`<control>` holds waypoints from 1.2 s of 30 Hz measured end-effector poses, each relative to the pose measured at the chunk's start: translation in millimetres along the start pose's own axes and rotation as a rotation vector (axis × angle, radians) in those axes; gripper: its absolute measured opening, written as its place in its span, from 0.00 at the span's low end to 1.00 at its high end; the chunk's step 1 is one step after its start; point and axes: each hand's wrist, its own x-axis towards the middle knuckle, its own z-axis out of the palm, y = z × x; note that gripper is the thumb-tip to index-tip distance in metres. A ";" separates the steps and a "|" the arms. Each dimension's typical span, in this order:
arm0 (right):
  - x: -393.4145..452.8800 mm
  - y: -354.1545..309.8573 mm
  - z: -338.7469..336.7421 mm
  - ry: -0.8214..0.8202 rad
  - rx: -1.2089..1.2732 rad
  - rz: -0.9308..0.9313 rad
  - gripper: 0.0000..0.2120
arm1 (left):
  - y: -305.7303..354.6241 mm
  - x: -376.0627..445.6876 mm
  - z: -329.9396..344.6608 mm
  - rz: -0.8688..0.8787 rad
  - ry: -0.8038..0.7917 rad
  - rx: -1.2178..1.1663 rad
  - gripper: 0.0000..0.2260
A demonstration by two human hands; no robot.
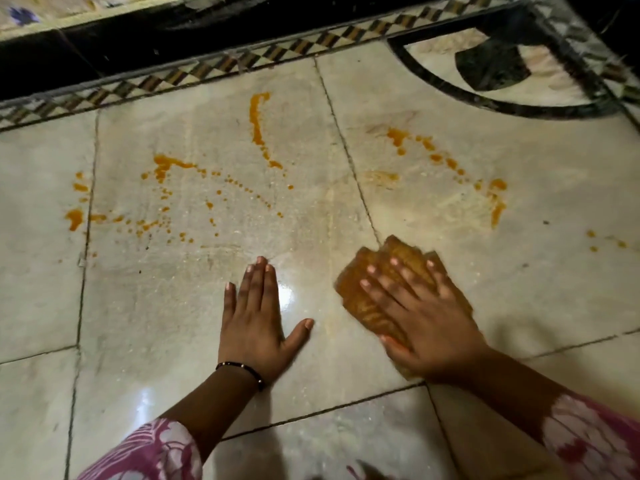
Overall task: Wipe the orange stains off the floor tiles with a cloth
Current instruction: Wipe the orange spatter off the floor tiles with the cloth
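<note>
While stains (162, 188) remain, wiping is midway.
Right hand (426, 317) presses cloth (360, 299) flat-fingered; left hand (254, 317) flat, empty; next, sweep beyond cloth.

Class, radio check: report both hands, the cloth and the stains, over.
Left hand flat on tile, open. Right hand pressing cloth flat. Orange stains remain ahead, left and right. Nothing in the way.

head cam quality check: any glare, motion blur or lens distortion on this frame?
Head view: glare patch on the glossy tile beside the left hand; right hand and cloth are slightly motion-blurred; checkered border bows from wide-angle distortion; top edge falls into deep shadow; orange stains stay sharp.
</note>
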 end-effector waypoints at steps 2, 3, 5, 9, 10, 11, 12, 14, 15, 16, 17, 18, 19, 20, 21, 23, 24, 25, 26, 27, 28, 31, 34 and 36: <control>-32.1 19.2 2.2 0.017 0.017 0.038 0.35 | -0.6 0.2 0.6 0.003 0.007 -0.003 0.42; -43.1 31.5 2.4 0.023 0.030 0.076 0.35 | -1.2 0.7 0.6 0.002 0.007 -0.007 0.42; -53.9 55.4 -0.1 0.023 0.056 0.211 0.35 | -0.9 0.2 0.0 0.001 0.010 -0.015 0.42; -19.6 75.9 -10.4 0.081 0.082 0.484 0.30 | -1.6 -1.5 0.5 -0.009 0.004 -0.023 0.42; -4.4 73.7 -12.3 0.089 0.093 0.510 0.29 | -1.9 -1.5 1.3 -0.003 0.007 -0.021 0.42; 11.0 68.3 -15.0 0.081 0.104 0.504 0.29 | -2.0 -1.6 1.2 0.003 0.011 -0.021 0.42; 22.4 60.0 -16.4 0.063 0.113 0.466 0.30 | -1.6 -1.8 0.9 0.012 0.019 -0.028 0.42; 33.3 37.5 -14.3 0.033 0.125 0.304 0.30 | -0.9 -2.1 -1.7 0.008 0.065 -0.072 0.42; 29.0 25.8 -11.4 0.016 0.123 0.218 0.29 | 2.2 -1.4 -4.3 -0.014 0.098 -0.111 0.41; 18.7 15.6 -7.9 -0.004 0.111 0.145 0.29 | 6.8 0.0 -7.8 -0.044 0.128 -0.153 0.41; 2.9 10.2 -3.8 -0.022 0.092 0.099 0.29 | 14.9 4.4 -11.4 -0.055 0.148 -0.190 0.41; -15.0 8.0 -0.7 -0.032 0.085 0.081 0.30 | 24.9 10.0 -15.5 -0.032 0.163 -0.210 0.40; -33.0 9.2 1.1 -0.038 0.094 0.084 0.30 | 37.7 16.9 -19.7 0.035 0.166 -0.212 0.40; -51.3 14.0 1.7 -0.040 0.107 0.094 0.30 | 53.3 25.1 -22.1 0.141 0.152 -0.199 0.39; -65.9 21.6 -0.3 -0.034 0.116 0.102 0.29 | 69.0 32.8 -24.4 0.253 0.133 -0.169 0.39; -86.8 45.2 -8.6 -0.042 0.114 0.147 0.28 | 97.3 44.9 -24.3 0.425 0.084 -0.102 0.38; -92.1 58.8 -12.8 -0.056 0.101 0.187 0.28 | 106.5 48.9 -22.0 0.470 0.061 -0.074 0.38; -93.8 73.3 -16.8 -0.065 0.080 0.229 0.29 | 112.1 52.3 -18.1 0.491 0.039 -0.053 0.39; -90.4 86.7 -19.1 -0.072 0.069 0.272 0.29 | 113.4 54.4 -12.9 0.494 0.023 -0.036 0.39; -82.9 98.7 -21.6 -0.070 0.065 0.331 0.30 | 113.0 56.3 -7.4 0.487 0.007 -0.021 0.39; -71.3 107.1 -22.2 -0.047 0.074 0.405 0.31 | 110.8 57.0 -2.3 0.477 -0.007 -0.005 0.39; -26.6 107.7 -21.5 0.042 0.114 0.558 0.33 | 108.3 58.1 3.4 0.458 -0.020 0.024 0.38; -10.6 78.4 -16.3 0.032 0.144 0.458 0.32 | 109.1 57.9 3.6 0.454 -0.026 0.016 0.38; -29.5 60.5 -10.2 0.016 0.175 0.385 0.30 | 108.9 57.5 4.9 0.455 -0.016 0.004 0.38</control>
